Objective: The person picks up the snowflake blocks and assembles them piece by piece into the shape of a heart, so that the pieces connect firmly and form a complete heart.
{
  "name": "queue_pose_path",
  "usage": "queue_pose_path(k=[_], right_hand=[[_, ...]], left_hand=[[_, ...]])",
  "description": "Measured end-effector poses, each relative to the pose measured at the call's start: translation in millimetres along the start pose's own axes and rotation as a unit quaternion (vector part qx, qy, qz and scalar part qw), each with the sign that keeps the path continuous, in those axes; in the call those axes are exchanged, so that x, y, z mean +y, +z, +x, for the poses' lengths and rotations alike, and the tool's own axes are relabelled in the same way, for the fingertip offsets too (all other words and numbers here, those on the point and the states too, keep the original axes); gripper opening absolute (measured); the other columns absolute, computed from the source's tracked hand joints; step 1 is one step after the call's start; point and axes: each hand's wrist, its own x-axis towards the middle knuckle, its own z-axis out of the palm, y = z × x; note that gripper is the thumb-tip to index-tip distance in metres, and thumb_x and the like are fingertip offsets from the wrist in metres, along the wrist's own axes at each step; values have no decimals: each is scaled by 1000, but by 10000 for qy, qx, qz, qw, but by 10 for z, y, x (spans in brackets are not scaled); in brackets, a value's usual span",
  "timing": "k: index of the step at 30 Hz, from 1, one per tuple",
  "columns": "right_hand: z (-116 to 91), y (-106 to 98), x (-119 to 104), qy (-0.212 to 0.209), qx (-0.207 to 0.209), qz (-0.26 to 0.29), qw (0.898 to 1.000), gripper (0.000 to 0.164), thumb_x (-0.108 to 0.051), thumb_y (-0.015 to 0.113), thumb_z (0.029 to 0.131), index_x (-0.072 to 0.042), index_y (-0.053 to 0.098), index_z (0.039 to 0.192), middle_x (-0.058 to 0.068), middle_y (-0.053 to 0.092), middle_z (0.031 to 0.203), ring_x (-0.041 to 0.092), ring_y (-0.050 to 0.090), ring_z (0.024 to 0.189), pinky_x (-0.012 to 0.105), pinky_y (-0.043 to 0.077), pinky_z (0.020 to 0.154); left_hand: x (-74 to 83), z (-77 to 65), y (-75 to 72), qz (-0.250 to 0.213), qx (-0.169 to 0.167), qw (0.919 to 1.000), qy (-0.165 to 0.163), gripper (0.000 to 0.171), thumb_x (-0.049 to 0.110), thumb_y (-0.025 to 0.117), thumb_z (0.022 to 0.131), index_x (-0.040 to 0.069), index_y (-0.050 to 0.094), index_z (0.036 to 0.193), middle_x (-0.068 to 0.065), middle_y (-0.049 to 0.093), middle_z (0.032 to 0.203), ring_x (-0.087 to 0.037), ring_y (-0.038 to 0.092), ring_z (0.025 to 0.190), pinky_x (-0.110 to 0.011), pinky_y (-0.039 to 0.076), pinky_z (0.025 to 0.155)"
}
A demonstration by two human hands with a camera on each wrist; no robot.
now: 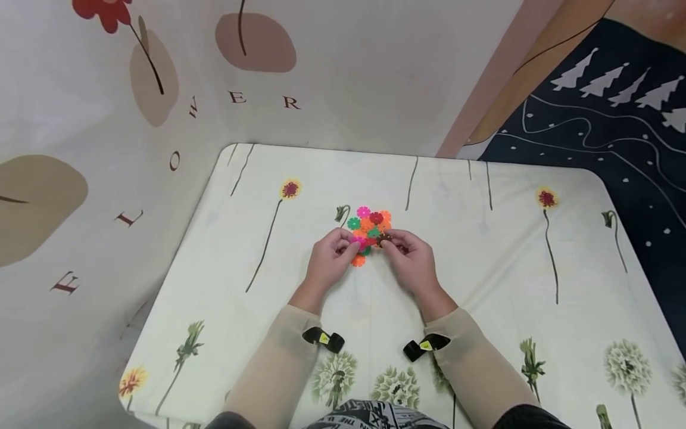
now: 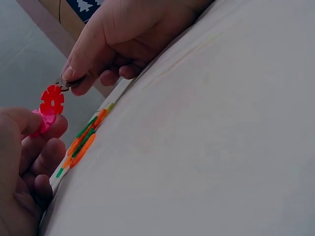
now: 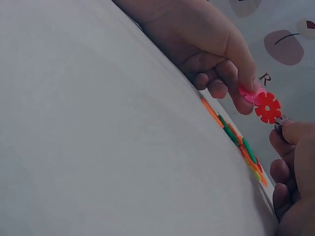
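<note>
Three notched discs are spanning the gap between two bare hands above the surface [image 1: 482, 250]. Farthest left, the left hand [image 1: 330, 256] is pinching a pink disc [image 2: 45, 122] between thumb and finger, the other fingers curling in beneath. If that pinch were loosening, or pressing off-centre, the pink disc would probably be twisting out of line and spoiling the join with its neighbour.

Next to the right, a red disc [image 2: 52, 100] is standing on edge between the other two, touching the pink one at one rim and the dark one at the other. Neither hand is clearly gripping it, so it seems to be relying on its neighbours; whether its slots are fully seated, the pictures are not showing. A shallow slot or a sideways push could be popping it free, and it would likely be dropping among the loose pieces.

Just beyond and below the held row, a pile [image 1: 367, 225] of orange, green, pink and red discs is lying on the surface, with a green disc [image 1: 354, 223] sitting at its left edge. A piece falling there could easily be getting lost among similar colours, and a low knuckle could be scattering the heap.

Farthest right, the right hand [image 1: 412, 256] is gripping a dark disc [image 1: 384, 239] between thumb and forefinger. Those fingers are covering much of it, so a misaligned notch could be going unnoticed, and forcing it might be bending the thin teeth.
</note>
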Motion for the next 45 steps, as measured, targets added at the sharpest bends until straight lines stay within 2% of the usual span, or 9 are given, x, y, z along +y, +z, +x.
queue_pose_path(k=[11, 29, 45], right_hand=[[-6, -4, -13, -87, -49, -79, 9999, 21, -6, 79, 98, -3, 79, 119, 9, 76, 95, 16, 63, 81, 19, 50, 70], [5, -6, -16, -45, -278, -376, 9989, 21, -8, 78, 99, -4, 78, 119, 7, 76, 100, 22, 62, 82, 19, 51, 71], [-9, -47, -27, 65, -530, -273, 9982, 21, -9, 80, 97, -6, 82, 118, 6, 81, 102, 19, 73, 89, 20, 57, 78]], left_hand=[[-28, 1, 6, 37, -86, 9999, 117, 9, 12, 74, 102, 9, 65, 100, 1, 63, 71, -18, 53, 70, -26, 45, 66], [-14, 0, -5, 81, -232, 9997, 61, 11, 15, 74, 103, 10, 65, 99, 0, 62, 72, -19, 54, 70, -26, 46, 65], [6, 0, -42, 101, -402, 9991, -35, 9, 14, 75, 102, 10, 67, 100, 1, 65, 73, -19, 55, 72, -27, 47, 69]])
